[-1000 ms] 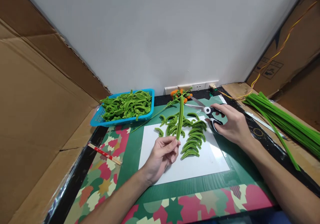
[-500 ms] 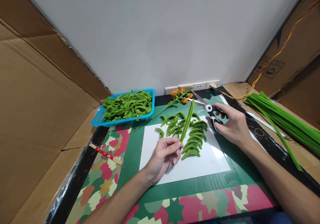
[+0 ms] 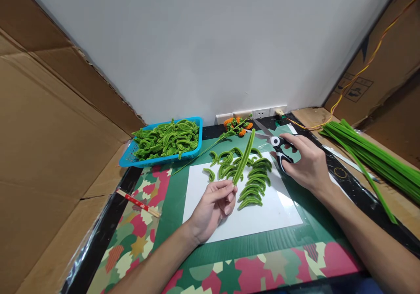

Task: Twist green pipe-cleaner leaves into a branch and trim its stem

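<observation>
Between the thumb and fingers of my left hand point(image 3: 215, 204) is the lower end of a folded green fuzzy stem point(image 3: 244, 158), which slants up and to the right. My right hand point(image 3: 306, 160) grips black-and-white scissors point(image 3: 277, 141) by the handles, their blades apart and pointing up-left, beyond the stem's tip. Under and beside the stem, several curved green fuzzy pieces point(image 3: 251, 193) lie on a white sheet point(image 3: 275, 219), some overlapping in a column on the right, others in a looser group behind.
A blue basket point(image 3: 160, 156) heaped with green pieces stands at the back left. Orange flowers point(image 3: 243, 125) on a green stem lie near the wall. Chopsticks point(image 3: 139, 203) in a red wrapper are at left, a bundle of green stems point(image 3: 377, 158) at right.
My left hand and the folded stem have shifted slightly left. The scissors' blades look a little wider apart, and my right hand has moved slightly right.
</observation>
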A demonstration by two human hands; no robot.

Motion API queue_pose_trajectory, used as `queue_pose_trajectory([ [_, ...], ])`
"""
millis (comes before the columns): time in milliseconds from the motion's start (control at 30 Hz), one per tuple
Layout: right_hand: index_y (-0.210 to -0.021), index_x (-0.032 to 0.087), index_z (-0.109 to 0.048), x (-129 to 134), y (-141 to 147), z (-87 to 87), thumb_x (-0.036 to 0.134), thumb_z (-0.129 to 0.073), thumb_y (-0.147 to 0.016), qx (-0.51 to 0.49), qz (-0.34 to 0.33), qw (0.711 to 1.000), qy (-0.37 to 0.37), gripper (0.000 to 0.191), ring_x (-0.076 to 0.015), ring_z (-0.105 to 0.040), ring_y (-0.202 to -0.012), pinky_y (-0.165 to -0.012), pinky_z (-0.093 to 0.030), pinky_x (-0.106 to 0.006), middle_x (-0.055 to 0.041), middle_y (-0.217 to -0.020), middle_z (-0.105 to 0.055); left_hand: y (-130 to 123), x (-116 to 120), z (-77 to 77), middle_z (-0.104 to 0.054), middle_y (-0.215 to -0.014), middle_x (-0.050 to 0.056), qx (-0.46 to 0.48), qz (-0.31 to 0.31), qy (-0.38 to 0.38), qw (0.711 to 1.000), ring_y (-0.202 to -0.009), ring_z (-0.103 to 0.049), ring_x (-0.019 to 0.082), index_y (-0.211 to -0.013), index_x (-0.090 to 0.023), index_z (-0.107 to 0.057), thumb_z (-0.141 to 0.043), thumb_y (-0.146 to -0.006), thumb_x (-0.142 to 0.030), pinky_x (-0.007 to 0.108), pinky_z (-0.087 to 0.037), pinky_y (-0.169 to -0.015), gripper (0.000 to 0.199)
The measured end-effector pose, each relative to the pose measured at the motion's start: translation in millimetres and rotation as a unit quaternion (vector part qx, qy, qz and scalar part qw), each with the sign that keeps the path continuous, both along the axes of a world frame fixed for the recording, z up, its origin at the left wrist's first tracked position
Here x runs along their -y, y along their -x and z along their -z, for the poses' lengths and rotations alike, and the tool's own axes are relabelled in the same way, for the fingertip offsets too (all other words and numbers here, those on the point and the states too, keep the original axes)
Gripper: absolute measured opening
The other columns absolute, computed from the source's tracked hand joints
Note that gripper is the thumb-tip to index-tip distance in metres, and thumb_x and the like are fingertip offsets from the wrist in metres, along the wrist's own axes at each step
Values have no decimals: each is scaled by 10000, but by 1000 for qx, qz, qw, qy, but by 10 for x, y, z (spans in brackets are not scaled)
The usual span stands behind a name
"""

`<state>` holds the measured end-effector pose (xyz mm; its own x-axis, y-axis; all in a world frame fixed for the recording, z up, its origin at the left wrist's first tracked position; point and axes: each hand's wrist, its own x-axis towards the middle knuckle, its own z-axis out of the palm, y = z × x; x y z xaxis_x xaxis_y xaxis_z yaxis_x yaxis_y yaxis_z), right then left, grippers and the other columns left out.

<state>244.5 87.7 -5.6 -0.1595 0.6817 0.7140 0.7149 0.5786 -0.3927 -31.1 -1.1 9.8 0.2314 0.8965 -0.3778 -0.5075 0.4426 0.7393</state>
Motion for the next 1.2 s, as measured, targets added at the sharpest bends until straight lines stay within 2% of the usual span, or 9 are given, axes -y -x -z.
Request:
queue_pose_trajectory([
  [167,-1303,222,-678,6,8,-9,166,-666,-776,-8,-3,1000,11,530,-250,-712,-867,-779,-564,-366,-58,-1014,-738,-13,-9,-19,-582,-615,-19,14,-10,7,1000,-426,-494,37,-726,-105,-728,-941,-737,-266,164,-293,-432,267],
  [300,-1298,223,-686,-9,-5,14,133,-642,-764,-5,3,1000,1,543,-259,-719,-883,-781,-565,-368,-63,-1020,-745,-10,-13,-26,-549,-602,-34,11,-10,18,1000,-410,-463,37,-739,-103,-713,-920,-751,-263,168,-277,-393,262],
  [533,-1298,255,-690,-23,-39,37,76,-618,-749,62,72,995,-36,583,-282,-726,-920,-771,-552,-366,-64,-1018,-761,17,-14,-25,-522,-643,-47,4,-20,35,999,-421,-430,35,-773,-119,-680,-887,-789,-264,164,-267,-358,253],
  [700,-1295,239,-693,-11,-20,20,56,-619,-742,103,88,990,-49,588,-277,-721,-889,-730,-516,-349,-63,-976,-763,32,-22,-28,-522,-656,-44,11,-18,31,999,-434,-435,33,-783,-115,-682,-887,-804,-254,159,-284,-363,249],
  [1200,-1250,233,-722,-38,-2,32,95,-615,-778,58,83,995,-22,504,-241,-741,-869,-677,-510,-314,-53,-1033,-792,40,-41,-31,-533,-676,-42,2,-30,14,999,-437,-426,24,-788,-111,-689,-907,-812,-264,138,-336,-364,267],
])
